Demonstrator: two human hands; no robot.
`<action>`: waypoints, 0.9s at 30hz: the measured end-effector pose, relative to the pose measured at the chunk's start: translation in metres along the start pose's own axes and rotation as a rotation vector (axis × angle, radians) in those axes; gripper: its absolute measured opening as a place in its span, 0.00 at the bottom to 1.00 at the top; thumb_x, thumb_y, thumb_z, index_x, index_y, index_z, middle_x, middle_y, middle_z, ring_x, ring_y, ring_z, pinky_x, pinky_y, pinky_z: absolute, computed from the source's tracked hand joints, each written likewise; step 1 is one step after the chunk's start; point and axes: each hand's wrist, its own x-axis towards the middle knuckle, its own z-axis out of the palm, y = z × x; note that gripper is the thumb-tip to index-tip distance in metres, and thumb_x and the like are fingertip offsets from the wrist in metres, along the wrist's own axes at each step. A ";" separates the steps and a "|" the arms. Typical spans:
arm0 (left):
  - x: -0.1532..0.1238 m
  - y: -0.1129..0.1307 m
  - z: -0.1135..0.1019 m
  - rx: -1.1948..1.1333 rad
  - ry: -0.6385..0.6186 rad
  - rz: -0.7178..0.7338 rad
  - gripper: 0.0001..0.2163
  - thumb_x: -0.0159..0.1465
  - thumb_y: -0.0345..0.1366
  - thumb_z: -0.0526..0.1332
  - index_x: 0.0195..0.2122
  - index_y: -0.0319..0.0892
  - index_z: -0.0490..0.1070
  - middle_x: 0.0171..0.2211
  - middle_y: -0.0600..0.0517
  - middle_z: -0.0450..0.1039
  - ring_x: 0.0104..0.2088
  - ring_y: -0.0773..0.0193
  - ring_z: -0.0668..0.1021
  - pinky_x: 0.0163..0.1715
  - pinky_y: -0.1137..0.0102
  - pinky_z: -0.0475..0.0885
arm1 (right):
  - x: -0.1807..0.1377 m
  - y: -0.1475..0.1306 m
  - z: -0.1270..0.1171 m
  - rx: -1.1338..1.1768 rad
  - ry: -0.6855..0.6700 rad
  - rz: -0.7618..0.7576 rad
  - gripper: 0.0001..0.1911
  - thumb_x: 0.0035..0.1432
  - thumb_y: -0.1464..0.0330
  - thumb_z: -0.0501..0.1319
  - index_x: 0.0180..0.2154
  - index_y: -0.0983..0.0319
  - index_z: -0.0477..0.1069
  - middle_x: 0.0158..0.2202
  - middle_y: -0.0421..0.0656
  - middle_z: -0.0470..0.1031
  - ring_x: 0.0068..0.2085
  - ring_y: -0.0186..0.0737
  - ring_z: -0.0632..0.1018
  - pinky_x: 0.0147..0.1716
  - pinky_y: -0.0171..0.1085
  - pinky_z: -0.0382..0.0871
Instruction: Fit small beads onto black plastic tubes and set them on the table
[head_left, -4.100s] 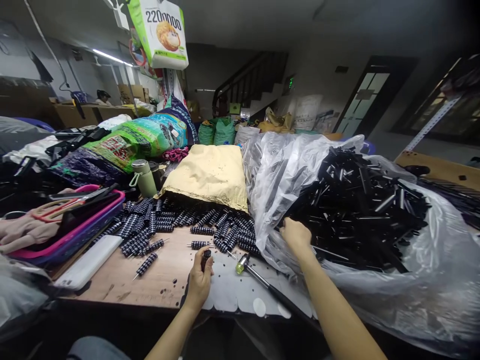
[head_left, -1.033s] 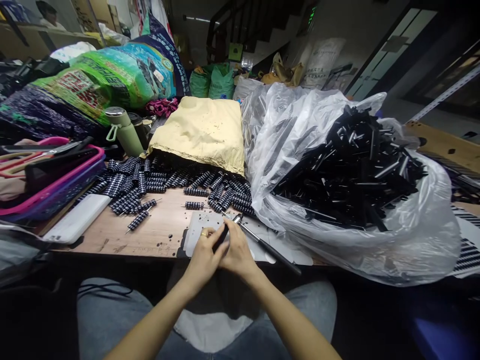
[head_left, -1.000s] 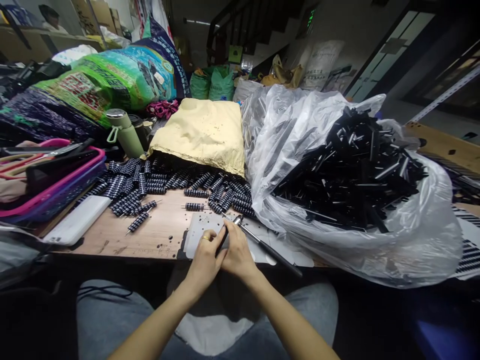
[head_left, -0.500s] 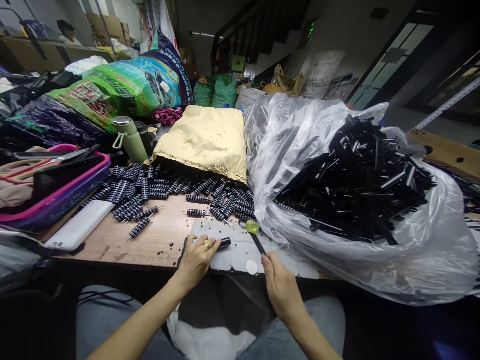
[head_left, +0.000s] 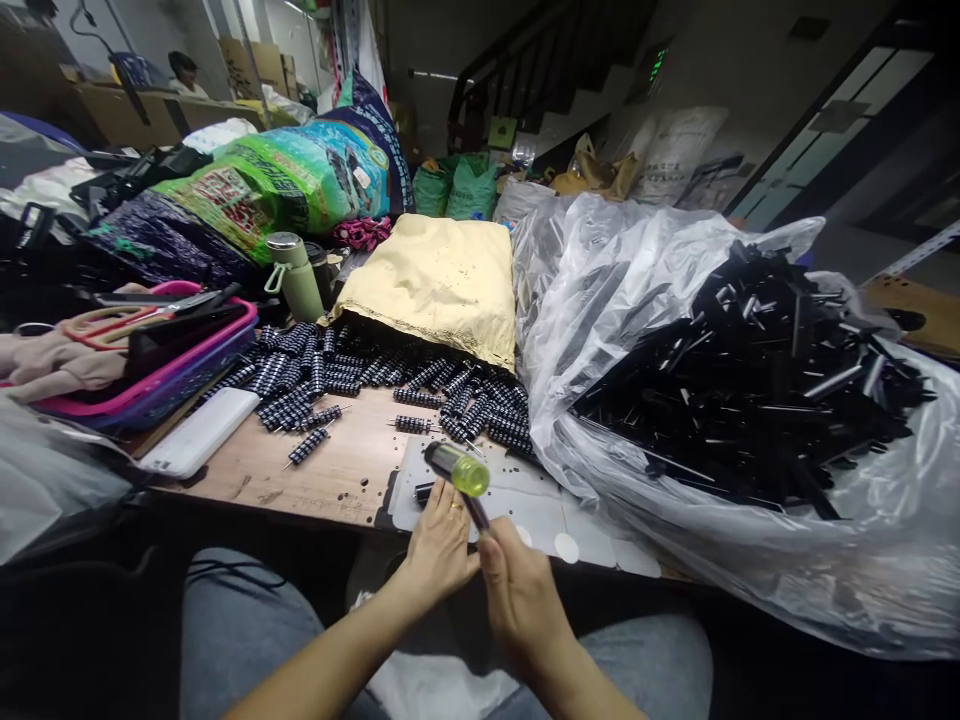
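Note:
In my right hand (head_left: 525,590) is a hammer (head_left: 470,475) with a clear yellow-green face, its fingers wrapped around the dark handle. The hammer head hangs above my left hand (head_left: 442,540), hiding part of its fingers. Those fingers, one with a gold ring, lie over a short black tube (head_left: 424,493) and hold it down on a grey board (head_left: 525,500). The tube's left end shows beside the fingertips; the rest is covered. Behind lie many dark ribbed rollers (head_left: 412,425) with thin metal pins.
A large clear plastic bag (head_left: 570,400) of black tubes (head_left: 757,380) fills the right side. At the back lies a cream cushion-like sack (head_left: 442,270). Leftward are a white power bank-like block (head_left: 201,435), a pink basket (head_left: 142,400) with scissors, and a green flask (head_left: 296,280). Another person sits far off.
The hammer has risen and moved left over my left hand. My left hand has turned and shifted right, so the tube's left end now shows instead of its right. The view has shifted slightly.

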 end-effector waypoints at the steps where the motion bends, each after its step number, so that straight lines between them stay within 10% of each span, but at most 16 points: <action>1: -0.001 -0.001 0.004 0.018 0.021 0.002 0.28 0.60 0.34 0.45 0.61 0.30 0.44 0.58 0.37 0.54 0.59 0.52 0.57 0.56 0.54 0.50 | 0.001 0.003 0.008 -0.072 -0.070 0.025 0.18 0.62 0.61 0.39 0.31 0.61 0.63 0.22 0.43 0.71 0.22 0.37 0.71 0.21 0.33 0.56; 6: 0.010 -0.009 0.008 0.017 0.060 0.004 0.24 0.58 0.29 0.47 0.57 0.30 0.53 0.53 0.36 0.61 0.55 0.51 0.63 0.51 0.55 0.60 | 0.002 0.026 0.018 -0.205 -0.296 0.121 0.21 0.63 0.61 0.38 0.30 0.60 0.65 0.26 0.44 0.74 0.27 0.40 0.75 0.24 0.33 0.58; 11: 0.020 -0.002 -0.026 -0.193 0.075 -0.159 0.21 0.59 0.21 0.43 0.52 0.35 0.62 0.35 0.41 0.71 0.36 0.55 0.74 0.34 0.59 0.71 | 0.011 0.075 -0.023 -0.357 -0.121 0.172 0.21 0.62 0.55 0.40 0.26 0.58 0.61 0.20 0.40 0.71 0.24 0.40 0.74 0.23 0.34 0.56; 19: -0.045 0.033 -0.020 -0.483 -0.013 0.113 0.28 0.57 0.30 0.52 0.60 0.46 0.51 0.38 0.43 0.73 0.36 0.52 0.76 0.31 0.61 0.72 | 0.031 0.144 -0.017 -0.569 0.224 -0.070 0.14 0.59 0.60 0.48 0.31 0.60 0.67 0.32 0.46 0.74 0.34 0.45 0.74 0.32 0.40 0.63; 23: -0.054 0.000 -0.024 -0.352 0.167 -0.001 0.27 0.58 0.31 0.54 0.60 0.46 0.52 0.46 0.45 0.70 0.46 0.52 0.72 0.44 0.60 0.69 | 0.039 0.133 0.021 -0.359 0.424 -0.276 0.10 0.59 0.64 0.51 0.35 0.62 0.67 0.37 0.47 0.72 0.41 0.43 0.72 0.41 0.42 0.63; 27: -0.036 -0.079 -0.046 -0.038 0.490 -0.415 0.21 0.60 0.33 0.53 0.56 0.42 0.57 0.50 0.41 0.65 0.53 0.49 0.64 0.48 0.54 0.64 | 0.042 0.128 0.038 -0.209 0.396 -0.255 0.11 0.60 0.64 0.50 0.30 0.61 0.66 0.30 0.45 0.71 0.35 0.40 0.73 0.37 0.40 0.66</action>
